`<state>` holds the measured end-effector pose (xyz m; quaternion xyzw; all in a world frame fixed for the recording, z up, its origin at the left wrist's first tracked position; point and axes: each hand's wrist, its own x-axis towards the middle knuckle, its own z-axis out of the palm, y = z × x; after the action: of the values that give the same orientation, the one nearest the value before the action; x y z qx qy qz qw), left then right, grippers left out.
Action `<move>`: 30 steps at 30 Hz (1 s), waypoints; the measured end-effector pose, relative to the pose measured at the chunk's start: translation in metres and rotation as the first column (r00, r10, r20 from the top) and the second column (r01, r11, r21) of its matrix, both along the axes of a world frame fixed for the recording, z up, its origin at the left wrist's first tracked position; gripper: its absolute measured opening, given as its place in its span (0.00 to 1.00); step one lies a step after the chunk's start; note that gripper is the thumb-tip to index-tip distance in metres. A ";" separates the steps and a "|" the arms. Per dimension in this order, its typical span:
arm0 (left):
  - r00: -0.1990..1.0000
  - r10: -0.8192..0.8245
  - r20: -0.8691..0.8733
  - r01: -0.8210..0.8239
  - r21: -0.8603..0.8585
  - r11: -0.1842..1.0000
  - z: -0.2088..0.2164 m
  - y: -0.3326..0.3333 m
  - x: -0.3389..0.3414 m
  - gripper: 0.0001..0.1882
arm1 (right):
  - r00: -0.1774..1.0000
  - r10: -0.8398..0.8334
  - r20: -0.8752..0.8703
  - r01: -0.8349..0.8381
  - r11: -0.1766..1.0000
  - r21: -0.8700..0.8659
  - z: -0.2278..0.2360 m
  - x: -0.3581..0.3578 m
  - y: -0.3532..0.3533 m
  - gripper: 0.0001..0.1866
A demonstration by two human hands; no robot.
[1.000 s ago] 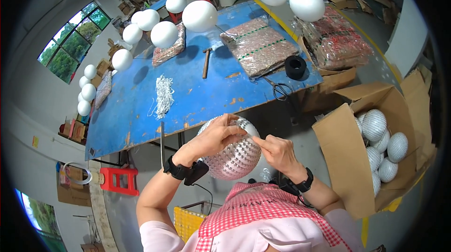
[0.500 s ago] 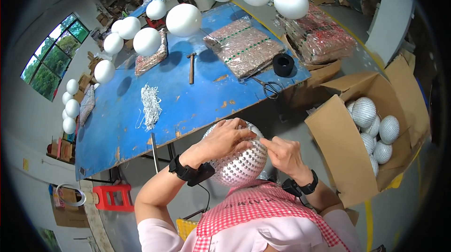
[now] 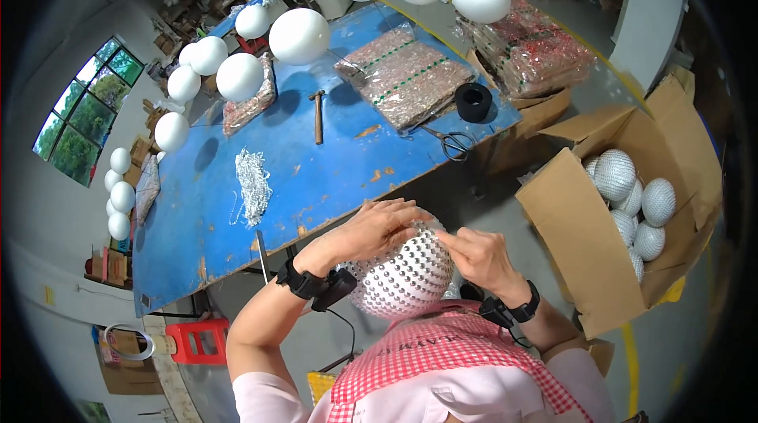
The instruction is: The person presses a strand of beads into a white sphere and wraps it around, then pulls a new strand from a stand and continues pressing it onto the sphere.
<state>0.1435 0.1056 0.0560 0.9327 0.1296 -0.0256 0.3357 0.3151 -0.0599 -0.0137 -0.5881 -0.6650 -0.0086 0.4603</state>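
Observation:
A white ball studded with rows of silver beads (image 3: 407,277) rests against my apron at the middle of the view. My left hand (image 3: 371,232) is laid over its upper left side, holding it, with the fingers curving across the top. At the ball's upper right, my right hand (image 3: 478,256) is closed, index finger and thumb against the surface. Whatever those fingers pinch is hidden. On the blue table (image 3: 316,186) ahead lies a bundle of silver bead strands (image 3: 253,188).
A hammer (image 3: 318,117), scissors (image 3: 454,144), black tape roll (image 3: 474,102) and plastic-wrapped packs (image 3: 404,76) lie on the table. Plain white balls (image 3: 300,36) stand above its far and left sides. At right, an open carton (image 3: 580,245) holds several beaded balls. A red stool (image 3: 199,342) stands left.
The ball has turned slightly under my hands, and my left hand lies flatter across its top. My right hand stays at its upper right. The whole view has shifted a little.

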 end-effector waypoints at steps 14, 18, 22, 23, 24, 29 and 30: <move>0.989 0.113 -0.097 -0.095 0.169 0.981 0.017 -0.017 0.010 0.28 | 0.949 0.193 -0.249 -0.225 0.969 -0.104 -0.005 0.024 0.014 0.12; 0.984 0.161 -0.081 -0.139 0.226 0.964 0.023 -0.026 0.016 0.24 | 0.938 0.191 -0.290 -0.222 0.972 -0.077 -0.007 0.030 0.014 0.11; 0.966 0.183 -0.185 -0.151 0.175 0.973 0.032 -0.036 0.020 0.19 | 0.943 0.212 -0.257 -0.238 0.968 -0.075 -0.010 0.030 0.010 0.12; 0.967 0.174 -0.189 -0.132 0.214 0.968 0.030 -0.036 0.018 0.21 | 0.950 0.224 -0.216 -0.248 0.964 -0.092 -0.011 0.030 0.009 0.13; 0.967 0.165 -0.192 -0.114 0.252 0.961 0.029 -0.038 0.017 0.23 | 0.956 0.237 -0.172 -0.258 0.960 -0.110 -0.011 0.030 0.008 0.14; 0.969 0.176 -0.175 -0.114 0.316 0.942 0.023 -0.045 0.012 0.30 | 0.960 0.263 -0.094 -0.276 0.946 -0.171 -0.008 0.040 0.005 0.16; 0.962 0.221 -0.159 -0.175 0.259 0.950 0.022 -0.045 0.011 0.33 | 0.957 0.276 -0.091 -0.287 0.945 -0.158 -0.009 0.039 0.004 0.17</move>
<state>0.1542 0.0607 0.0775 0.9423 0.2559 -0.0628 0.2065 0.3542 -0.0554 -0.0223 -0.5239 -0.7245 0.1337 0.4274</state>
